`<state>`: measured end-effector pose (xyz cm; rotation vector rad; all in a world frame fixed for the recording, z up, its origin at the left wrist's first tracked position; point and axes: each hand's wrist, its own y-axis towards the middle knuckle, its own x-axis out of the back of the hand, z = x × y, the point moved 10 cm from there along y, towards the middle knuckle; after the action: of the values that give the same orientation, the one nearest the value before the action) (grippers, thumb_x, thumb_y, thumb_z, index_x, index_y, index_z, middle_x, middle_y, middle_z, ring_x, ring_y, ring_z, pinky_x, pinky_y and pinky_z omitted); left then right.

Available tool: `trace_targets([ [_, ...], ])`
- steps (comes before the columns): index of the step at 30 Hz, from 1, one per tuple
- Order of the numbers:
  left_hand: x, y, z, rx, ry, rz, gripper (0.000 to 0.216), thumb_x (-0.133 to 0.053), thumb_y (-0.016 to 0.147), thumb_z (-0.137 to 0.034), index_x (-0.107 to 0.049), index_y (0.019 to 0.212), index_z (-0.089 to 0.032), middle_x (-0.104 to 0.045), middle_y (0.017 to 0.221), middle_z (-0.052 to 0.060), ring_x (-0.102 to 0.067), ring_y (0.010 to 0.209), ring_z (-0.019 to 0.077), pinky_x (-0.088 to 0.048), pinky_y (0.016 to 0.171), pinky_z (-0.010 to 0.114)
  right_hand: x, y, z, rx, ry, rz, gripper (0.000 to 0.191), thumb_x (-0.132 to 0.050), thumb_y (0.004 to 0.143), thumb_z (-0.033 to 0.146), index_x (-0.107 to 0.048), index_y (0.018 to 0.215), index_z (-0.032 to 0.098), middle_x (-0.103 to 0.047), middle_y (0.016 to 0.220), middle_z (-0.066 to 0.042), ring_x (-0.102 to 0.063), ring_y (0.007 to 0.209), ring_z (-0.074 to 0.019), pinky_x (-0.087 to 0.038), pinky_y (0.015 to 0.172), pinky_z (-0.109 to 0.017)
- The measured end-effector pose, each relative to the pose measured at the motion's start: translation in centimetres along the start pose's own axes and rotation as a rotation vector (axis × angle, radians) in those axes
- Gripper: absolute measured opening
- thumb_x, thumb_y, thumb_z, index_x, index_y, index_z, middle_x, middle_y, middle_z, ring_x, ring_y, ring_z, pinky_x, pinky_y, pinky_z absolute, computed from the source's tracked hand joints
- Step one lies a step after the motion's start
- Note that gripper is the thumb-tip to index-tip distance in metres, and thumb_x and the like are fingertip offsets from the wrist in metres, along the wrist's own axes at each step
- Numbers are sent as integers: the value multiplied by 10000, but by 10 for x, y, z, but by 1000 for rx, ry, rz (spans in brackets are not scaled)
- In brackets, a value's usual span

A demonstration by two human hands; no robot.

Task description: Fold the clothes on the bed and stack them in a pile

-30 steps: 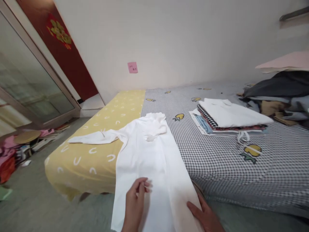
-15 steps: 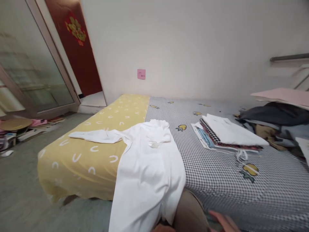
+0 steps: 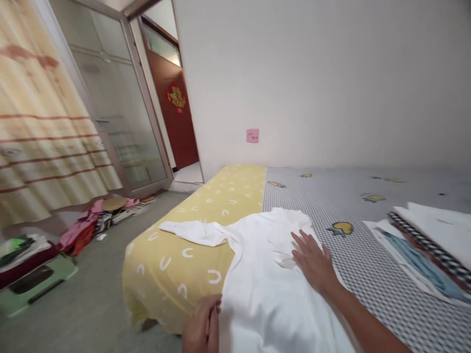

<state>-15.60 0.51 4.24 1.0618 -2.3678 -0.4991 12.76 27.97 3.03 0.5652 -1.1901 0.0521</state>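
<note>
A white long-sleeved shirt (image 3: pixel 257 274) lies spread across the bed, with one sleeve (image 3: pixel 195 232) stretched out to the left over the yellow cover. My right hand (image 3: pixel 314 262) rests on the shirt's upper right part, fingers spread and flat. At the shirt's left edge, low in the view, my left hand (image 3: pixel 201 326) is closed, its fingertips pinching the fabric. The shirt's lower end runs out of the frame at the bottom.
The bed has a yellow cover (image 3: pixel 165 274) on the left and a checked sheet (image 3: pixel 353 260) on the right. Folded clothes (image 3: pixel 437 245) are stacked at right. A green stool (image 3: pixel 40 287) bearing cloth stands on the floor at left, beyond the bed's edge.
The view has swung left and up. Both hands have come up from the bottom edge: the right lies on the shirt, the left is at its left edge.
</note>
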Motion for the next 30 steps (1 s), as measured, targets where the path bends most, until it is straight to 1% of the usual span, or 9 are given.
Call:
trace_targets([
  [4, 10, 83, 12, -50, 188, -10, 275, -624, 842, -373, -709, 1088, -287, -727, 1100, 107, -666, 1046, 290, -504, 978, 430, -60, 3, -12, -7, -11, 192, 557, -249, 976, 523, -406, 1501, 427, -360, 1613, 43, -259, 1504, -314, -223, 1153, -627],
  [7, 11, 142, 39, 28, 395, 8, 463, -618, 849, -339, -584, 1306, -274, -678, 1185, 115, -670, 995, 273, -496, 956, 425, -78, 0, -16, 17, -40, 187, 556, -262, 964, 536, -430, 1485, 442, -377, 1601, 50, -249, 1507, -321, -210, 1153, -626],
  [12, 31, 195, 102, 503, 643, -81, 820, -687, 801, -479, -347, 1498, -216, -652, 1187, 195, -656, 1093, 369, -489, 917, 467, -78, 0, -17, 2, -86, 174, 567, -271, 957, 562, -419, 1491, 440, -360, 1606, 60, -258, 1504, -319, -217, 1156, -621],
  [15, 33, 207, 117, 636, 570, -149, 655, -733, 708, -466, -581, 1249, -130, -654, 1103, 238, -626, 1100, 463, -482, 876, 561, -71, 1, -12, -2, -110, 165, 539, -290, 972, 533, -424, 1486, 442, -365, 1603, 69, -268, 1501, -310, -215, 1166, -617],
  [18, 22, 224, 118, 652, 369, -181, 232, -749, 633, -344, -631, 767, -196, -646, 736, 75, -668, 904, 382, -504, 786, 488, -64, 3, -4, 14, -111, 136, 513, -314, 989, 506, -416, 1488, 442, -371, 1600, 63, -282, 1496, -304, -225, 1168, -616],
  [20, 13, 239, 106, 619, 181, -246, 218, -712, 661, -339, -531, 634, -220, -532, 574, -11, -636, 736, 269, -501, 716, 394, -61, 4, -2, 11, -112, 113, 509, -328, 994, 501, -410, 1492, 438, -374, 1599, 57, -287, 1493, -310, -227, 1166, -626],
  [24, -23, 267, 46, 492, -219, -362, 246, -656, 733, -398, -498, 696, -213, -496, 621, -64, -499, 604, 109, -453, 642, 256, -58, 3, -1, 13, -114, 78, 503, -342, 998, 492, -411, 1493, 435, -377, 1599, 52, -293, 1489, -317, -226, 1168, -630],
  [27, -79, 278, -30, 382, -456, -264, 227, -675, 743, -386, -564, 792, -194, -520, 673, -68, -450, 572, 67, -423, 611, 214, -58, 3, 0, 12, -115, 54, 500, -360, 996, 486, -418, 1490, 435, -391, 1592, 44, -302, 1485, -321, -227, 1168, -631],
  [30, -156, 257, -119, 262, -607, -41, 231, -707, 754, -368, -647, 871, -178, -572, 708, -40, -485, 582, 74, -431, 602, 217, -58, 3, 0, -1, -114, 28, 499, -394, 990, 479, -439, 1483, 422, -417, 1580, 23, -310, 1479, -341, -224, 1163, -648],
])
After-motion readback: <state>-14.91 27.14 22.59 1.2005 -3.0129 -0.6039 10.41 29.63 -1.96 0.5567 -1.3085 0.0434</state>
